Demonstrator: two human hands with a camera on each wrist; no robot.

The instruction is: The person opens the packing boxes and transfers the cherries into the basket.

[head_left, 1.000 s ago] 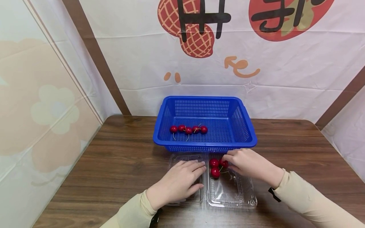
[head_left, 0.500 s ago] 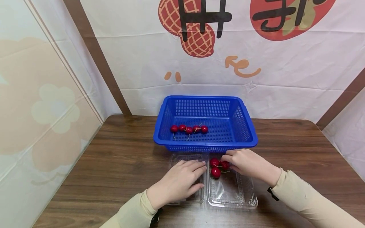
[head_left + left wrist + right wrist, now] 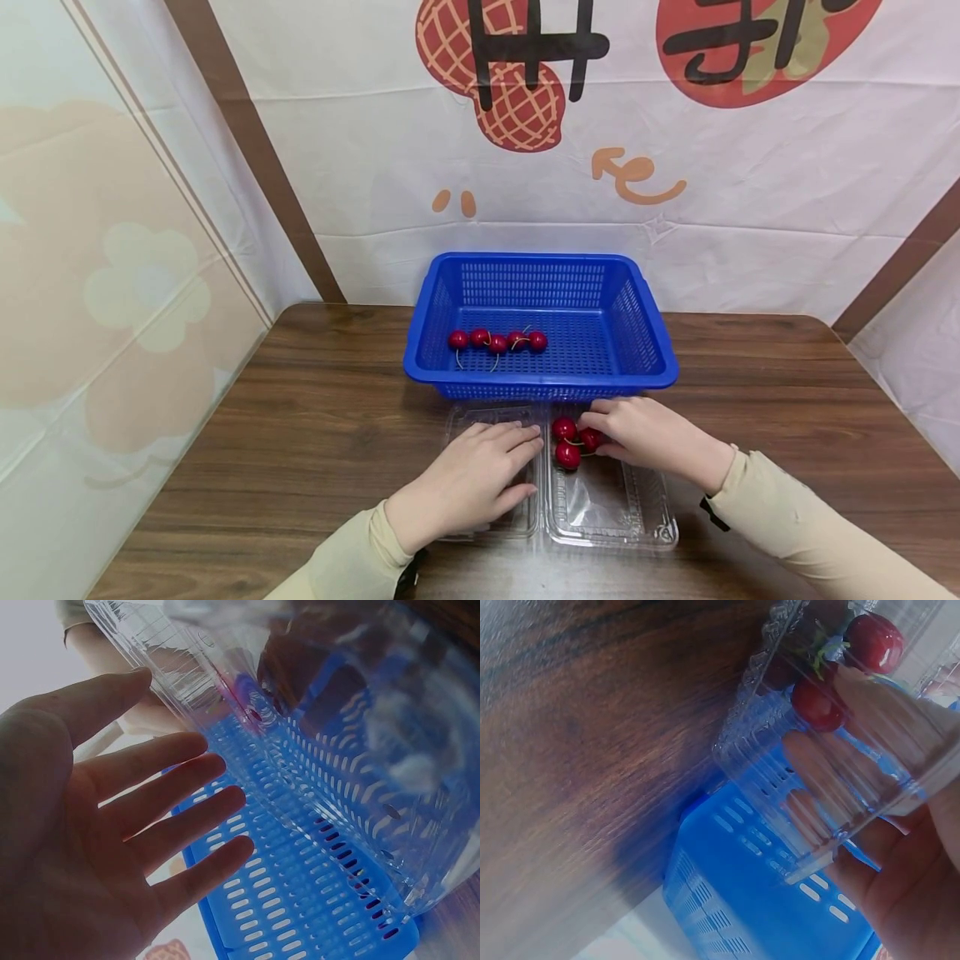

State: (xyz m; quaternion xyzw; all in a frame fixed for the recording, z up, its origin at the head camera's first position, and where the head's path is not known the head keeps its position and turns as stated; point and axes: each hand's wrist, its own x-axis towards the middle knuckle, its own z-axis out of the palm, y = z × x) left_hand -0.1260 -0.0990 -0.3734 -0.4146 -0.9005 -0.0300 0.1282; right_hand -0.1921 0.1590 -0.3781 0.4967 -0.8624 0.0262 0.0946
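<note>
A clear plastic clamshell box (image 3: 600, 527) lies opened flat in front of the blue basket. My left hand (image 3: 468, 479) rests over its left half with fingers extended; the left wrist view shows the left palm (image 3: 82, 817) and spread fingers beside the clear plastic. Over the back of the right half, my right hand (image 3: 645, 433) pinches a cherry (image 3: 590, 439), partly covered by the fingers. Two more cherries sit against it, one at the back (image 3: 564, 428) and one nearer the front (image 3: 567, 455). Through the clear wall, the right wrist view shows the fingers around the cherry (image 3: 817, 703).
The blue plastic basket (image 3: 540, 377) stands just behind the clamshell, with several stemmed cherries (image 3: 497, 343) in a row on its floor. Beneath everything is a brown wooden table (image 3: 322, 433). A printed cloth (image 3: 360, 150) hangs behind it.
My right hand has shifted slightly, its fingers now lower around the right-hand cherry, which has nudged a little toward the other two. The left hand stays in place.
</note>
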